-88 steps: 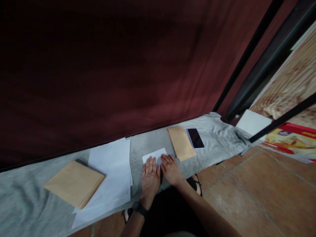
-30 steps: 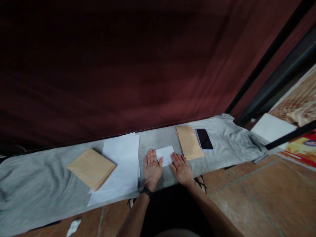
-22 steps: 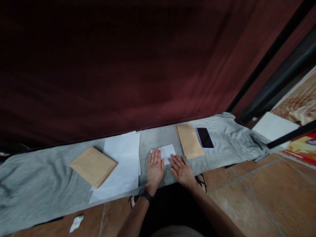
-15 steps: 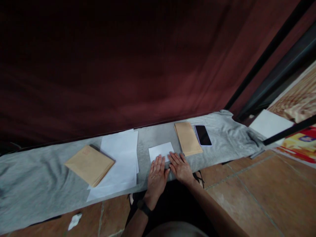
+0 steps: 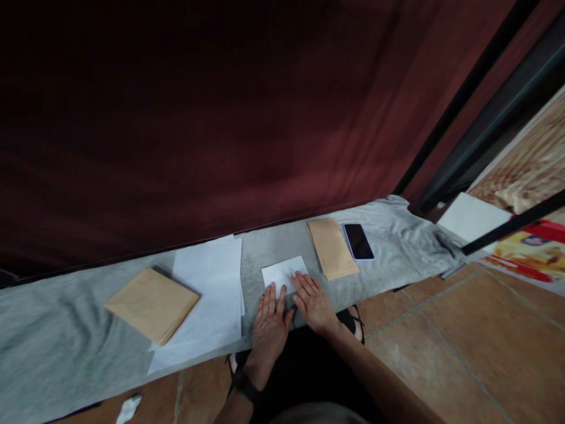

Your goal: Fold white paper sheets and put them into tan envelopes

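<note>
A small white sheet of folded paper (image 5: pixel 281 273) lies flat on the grey cloth in front of me. My left hand (image 5: pixel 269 321) rests at its lower left edge, fingers stretched out and the tips on the paper. Flat across its right part lies my right hand (image 5: pixel 314 303), fingers extended and holding nothing. Just to the right are brown envelopes (image 5: pixel 334 250) in a small pile. On my left, a thicker stack of brown envelopes (image 5: pixel 152 303) partly covers large white paper sheets (image 5: pixel 216 288).
A smartphone (image 5: pixel 358 241) lies right of the brown envelopes. The grey cloth (image 5: pixel 53 335) covers a long narrow bench beside a dark red curtain (image 5: pixel 247 147). Black metal bars (image 5: pixel 463 100) stand at right. A crumpled white scrap (image 5: pixel 129 407) is on the tiled floor (image 5: pixel 498 335).
My right hand has slid up and left over the folded paper. My left hand has drawn back slightly toward its lower left edge. The whole view has shifted a little.
</note>
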Available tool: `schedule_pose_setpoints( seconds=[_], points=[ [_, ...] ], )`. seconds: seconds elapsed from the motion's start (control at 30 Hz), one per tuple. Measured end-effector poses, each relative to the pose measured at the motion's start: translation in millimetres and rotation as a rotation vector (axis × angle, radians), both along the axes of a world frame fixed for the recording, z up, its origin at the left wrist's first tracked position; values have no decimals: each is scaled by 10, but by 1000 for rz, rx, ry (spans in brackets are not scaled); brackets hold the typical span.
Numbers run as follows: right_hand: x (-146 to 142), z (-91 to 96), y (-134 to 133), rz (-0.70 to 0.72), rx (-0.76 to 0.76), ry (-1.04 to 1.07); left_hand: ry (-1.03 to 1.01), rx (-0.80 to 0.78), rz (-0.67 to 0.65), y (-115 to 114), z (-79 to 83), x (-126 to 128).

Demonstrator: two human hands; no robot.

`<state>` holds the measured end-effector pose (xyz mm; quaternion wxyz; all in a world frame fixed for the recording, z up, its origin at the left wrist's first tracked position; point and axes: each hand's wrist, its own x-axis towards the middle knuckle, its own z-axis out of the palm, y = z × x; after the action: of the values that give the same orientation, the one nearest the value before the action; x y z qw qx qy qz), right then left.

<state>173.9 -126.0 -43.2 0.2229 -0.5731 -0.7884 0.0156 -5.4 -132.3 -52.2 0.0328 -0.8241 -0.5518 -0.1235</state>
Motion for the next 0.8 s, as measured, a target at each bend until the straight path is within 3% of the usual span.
schedule_pose_setpoints(
  seconds=[0.2, 0.33, 0.53, 0.8],
  points=[
    [-57, -39, 85, -17, -42, -14, -12, -44, 27, 79, 93, 29],
    [-40, -60, 82, -21, -59, -14, -65, -55, -39, 274, 158, 158],
    [-57, -39, 109, -50, -62, 6, -29, -65, 2, 531, 92, 208],
    [-64, -49, 505, -38, -67, -9, -24, -30, -1, 541, 59, 181]
  ],
)
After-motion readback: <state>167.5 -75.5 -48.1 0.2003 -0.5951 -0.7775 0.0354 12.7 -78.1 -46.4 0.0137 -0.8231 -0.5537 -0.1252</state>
